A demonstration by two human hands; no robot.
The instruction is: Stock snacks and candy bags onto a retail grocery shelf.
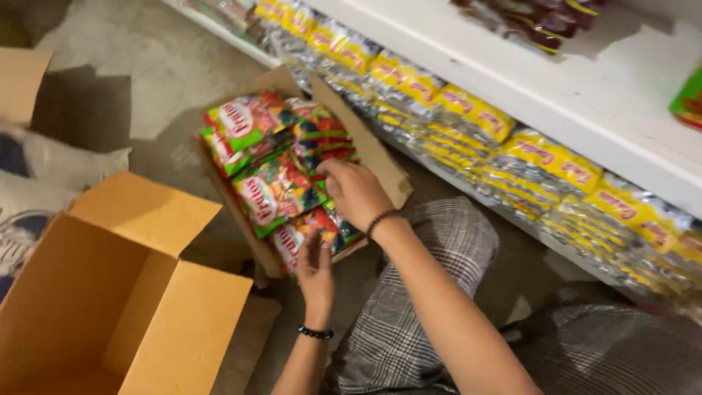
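An open cardboard box (380, 157) on the floor is packed with colourful green and red snack packets (274, 190). My right hand (355, 192) reaches into the box, fingers curled around the packets near its middle. My left hand (314, 271) rests on the near end of the box, fingers pressed against a packet (292, 238) at the front edge. Both wrists wear dark bead bracelets. My knees in grey checked trousers (409, 314) are next to the box.
An empty open cardboard box (110, 292) stands at the lower left. A white shelf unit (556, 88) on the right holds rows of yellow and silver packets (468, 117). Grey sacks (58, 164) and another carton (18, 80) lie at the far left on the concrete floor.
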